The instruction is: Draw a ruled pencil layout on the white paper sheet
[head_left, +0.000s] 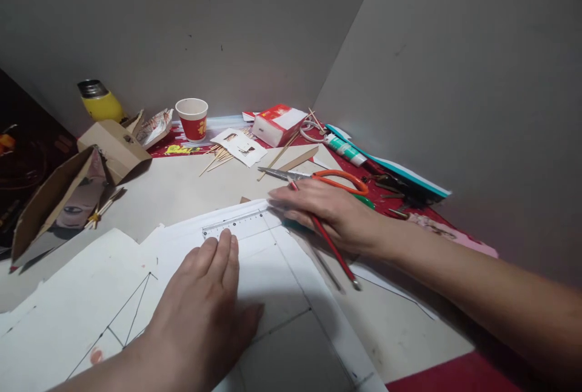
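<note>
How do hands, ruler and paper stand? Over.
Left hand on ruler, paper beneath. Right hand holding red pencil by ruler's far end. Scissors just beyond right hand.

A bare strip of pale tabletop (195,186) is lying open between the paper (282,283) and the cup (193,119), sticks (217,159) and red-and-white box (278,124), with folded cardboard (119,151) blocking its left end and scissors (314,176) crowding its right. The right hand (336,213) and the red pencil (335,252) slanting back from it are barring the way from that strip to the tabletop at the lower right, while the left hand (207,289) is blocking the near approach to the ruler (234,223). 2 grey walls (182,22) are closing off the far side.
</note>
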Demonstrator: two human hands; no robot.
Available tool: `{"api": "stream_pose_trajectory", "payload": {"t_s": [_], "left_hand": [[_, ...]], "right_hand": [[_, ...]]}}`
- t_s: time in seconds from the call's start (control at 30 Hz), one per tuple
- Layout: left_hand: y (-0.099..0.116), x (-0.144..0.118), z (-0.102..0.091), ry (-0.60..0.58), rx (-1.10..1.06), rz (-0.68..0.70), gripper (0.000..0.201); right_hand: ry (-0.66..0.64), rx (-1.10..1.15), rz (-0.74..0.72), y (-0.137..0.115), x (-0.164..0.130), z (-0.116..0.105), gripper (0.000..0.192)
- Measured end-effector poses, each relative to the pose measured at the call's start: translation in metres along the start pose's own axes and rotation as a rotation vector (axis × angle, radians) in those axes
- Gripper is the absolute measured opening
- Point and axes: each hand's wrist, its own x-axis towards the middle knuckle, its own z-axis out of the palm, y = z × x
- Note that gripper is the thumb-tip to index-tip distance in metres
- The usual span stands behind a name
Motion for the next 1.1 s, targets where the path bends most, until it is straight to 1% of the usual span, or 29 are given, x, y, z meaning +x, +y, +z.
{"api": "stream_pose_trajectory", "payload": {"t_s": [0.1, 0.17, 0.2, 0.27, 0.3, 0.37, 0.4, 0.47, 0.53, 0.63, 0.8, 0.93, 1.0, 1.1], "left_hand": [[-0.003, -0.002, 0.003, -0.013, -0.061, 0.010, 0.069], [-0.005, -0.001, 0.004, -0.014, -0.087, 0.022, 0.068], [-0.005, -0.001, 0.004, -0.008, -0.089, 0.028, 0.067], [-0.006, 0.001, 0.003, 0.007, -0.077, 0.035, 0.067], [-0.005, 0.001, 0.002, 0.011, -0.072, 0.034, 0.068], [-0.005, 0.003, 0.001, 0.012, -0.076, 0.036, 0.069], [-0.005, 0.003, 0.000, 0.008, -0.084, 0.034, 0.069], [-0.005, 0.004, 0.000, -0.006, -0.107, 0.035, 0.069], [-0.005, 0.004, 0.000, -0.025, -0.123, 0.034, 0.067], [-0.006, 0.004, 0.001, -0.022, -0.127, 0.030, 0.067], [-0.006, 0.003, 0.003, -0.002, -0.145, 0.028, 0.069], [-0.006, 0.002, 0.002, -0.028, -0.164, 0.014, 0.069], [-0.005, 0.002, 0.002, -0.045, -0.165, 0.004, 0.070], [-0.005, 0.002, 0.002, -0.055, -0.156, 0.007, 0.071]], "right_hand": [[0.110, 0.205, 0.185, -0.022, 0.013, -0.015, 0.042], [0.046, 0.345, 0.303, -0.035, 0.026, -0.017, 0.044], [0.030, 0.407, 0.355, -0.040, 0.033, -0.015, 0.046], [0.007, 0.599, 0.487, -0.044, 0.045, -0.003, 0.049], [0.014, 0.728, 0.527, -0.043, 0.050, 0.006, 0.048], [0.029, 0.913, 0.612, -0.041, 0.057, 0.024, 0.032], [0.030, 0.958, 0.635, -0.039, 0.059, 0.031, 0.024], [0.042, 0.990, 0.664, -0.036, 0.060, 0.042, 0.012], [0.067, 1.002, 0.672, -0.034, 0.059, 0.047, 0.009], [0.093, 1.022, 0.665, -0.033, 0.058, 0.048, 0.014], [0.037, 1.053, 0.643, -0.030, 0.058, 0.046, 0.023], [0.041, 1.056, 0.643, -0.029, 0.057, 0.047, 0.032], [0.047, 1.049, 0.644, -0.029, 0.057, 0.048, 0.031], [0.062, 1.030, 0.650, -0.029, 0.057, 0.050, 0.022]]}}
